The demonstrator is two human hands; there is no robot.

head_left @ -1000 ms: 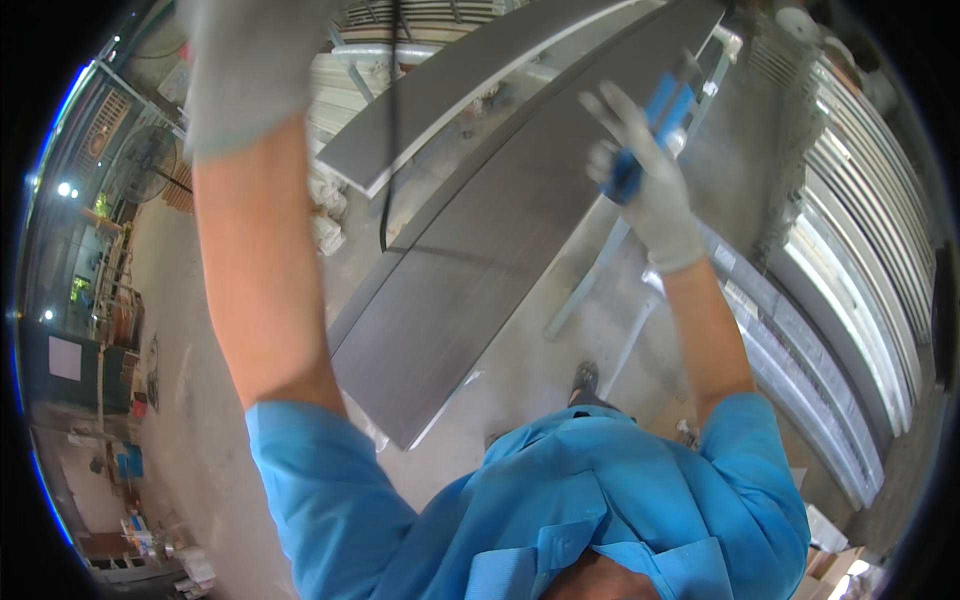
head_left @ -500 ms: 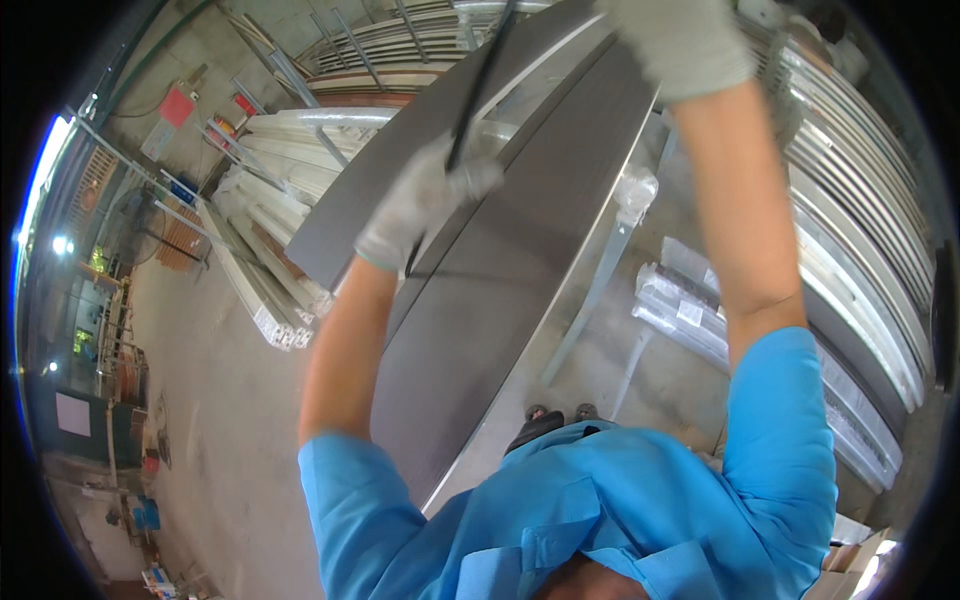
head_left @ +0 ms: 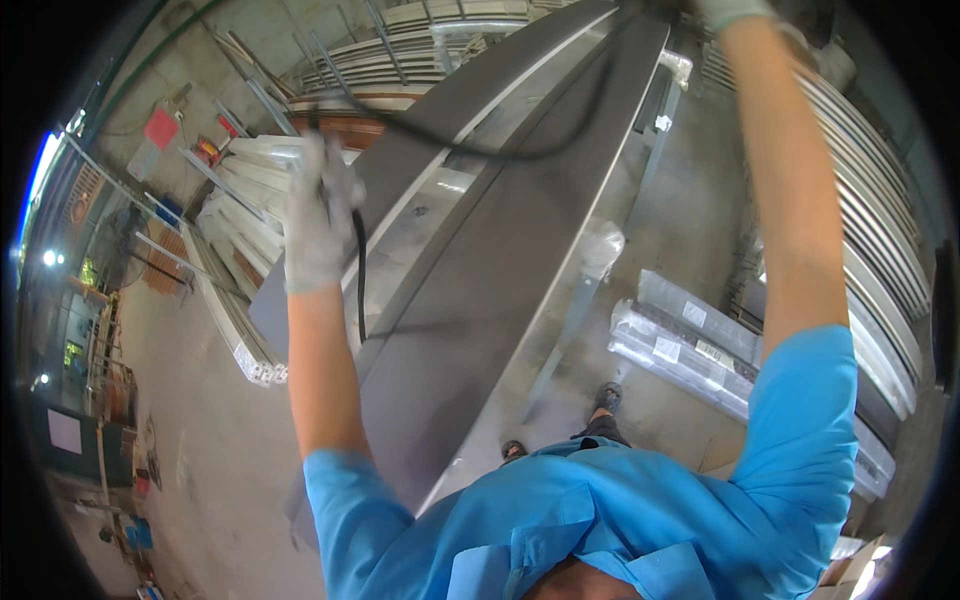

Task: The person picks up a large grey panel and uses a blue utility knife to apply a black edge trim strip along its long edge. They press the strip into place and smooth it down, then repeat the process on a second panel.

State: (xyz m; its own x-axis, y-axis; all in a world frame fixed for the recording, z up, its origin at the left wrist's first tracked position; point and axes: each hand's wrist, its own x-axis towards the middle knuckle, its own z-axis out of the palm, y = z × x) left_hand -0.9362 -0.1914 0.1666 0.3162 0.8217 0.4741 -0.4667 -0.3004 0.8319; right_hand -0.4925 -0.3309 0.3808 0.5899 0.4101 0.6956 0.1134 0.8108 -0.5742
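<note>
Black cable [head_left: 500, 155] is at your left hand, sweeping in a slack loop to the far right over two long panels and running up toward your right hand at the far edge of view. A shorter stretch drops from your left hand toward the left edge of the nearer dark grey panel [head_left: 480, 290]; contact there cannot be confirmed.

Your gloved left hand [head_left: 317, 225] is raised, fingers curled in and apparently closed about the cable, though blur hides the exact grip. Your right hand [head_left: 735, 8] is cut off by the far edge; you show little more than the glove's cuff, so its fingers and anything held cannot be told.

The second dark panel [head_left: 450, 105] lies to the left of the first, a gap between them. A metal leg [head_left: 560, 345] stands just right of the nearer panel. Farther right, plastic-wrapped bundles [head_left: 680, 345] lie on the floor [head_left: 220, 450], with stacked pale strips [head_left: 870, 170] beyond. To the left, white lengths [head_left: 235, 310] lie in a pile.
</note>
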